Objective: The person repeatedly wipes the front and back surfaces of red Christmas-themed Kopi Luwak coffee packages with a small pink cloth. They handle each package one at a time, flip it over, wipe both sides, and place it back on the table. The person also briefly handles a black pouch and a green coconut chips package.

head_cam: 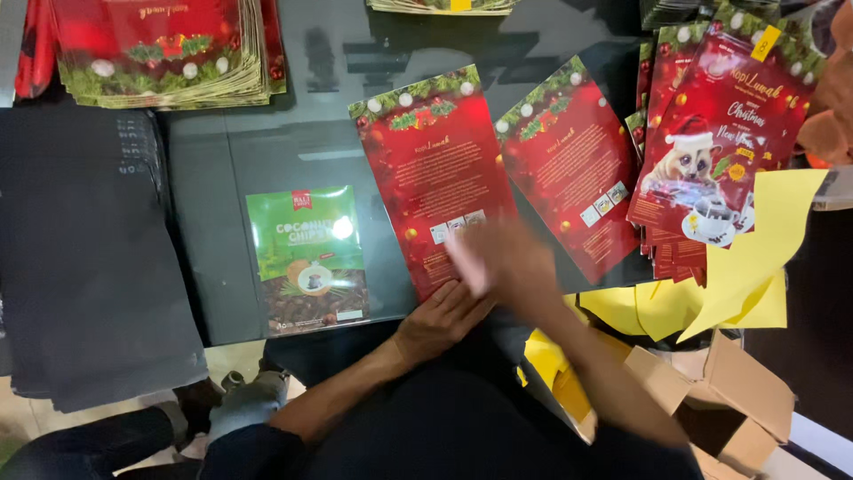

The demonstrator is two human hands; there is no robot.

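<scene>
Okay, from my remote seat: left hand (442, 320) lies flat, fingers together and extended, on the bottom edge of the red pouch (437, 178) that sits face-down on the dark glass table (267, 151). It clamps nothing, just presses. Right hand (508, 263) is motion-blurred over that pouch's lower right corner; I cannot tell whether its fingers are closed on anything, though a pale strip shows at its fingertips. The two hands are close together, nearly touching.

A second red pouch (570, 164) lies just beside the first on the right, tilted, edges nearly meeting. Further right, a fanned stack of red pouches (720, 133), printed side up, overlaps the yellow paper sheets (755, 258) at the table's near right edge. A green snack pouch (308, 258) lies left of the hands, apart from the red ones, its bottom edge close to the table's front rim. Open glass shows between the green pouch and the far-left pile of red pouches (160, 49). An open cardboard box (720, 391) sits below the table edge, lower right. A dark mat (80, 249) covers the left side.
</scene>
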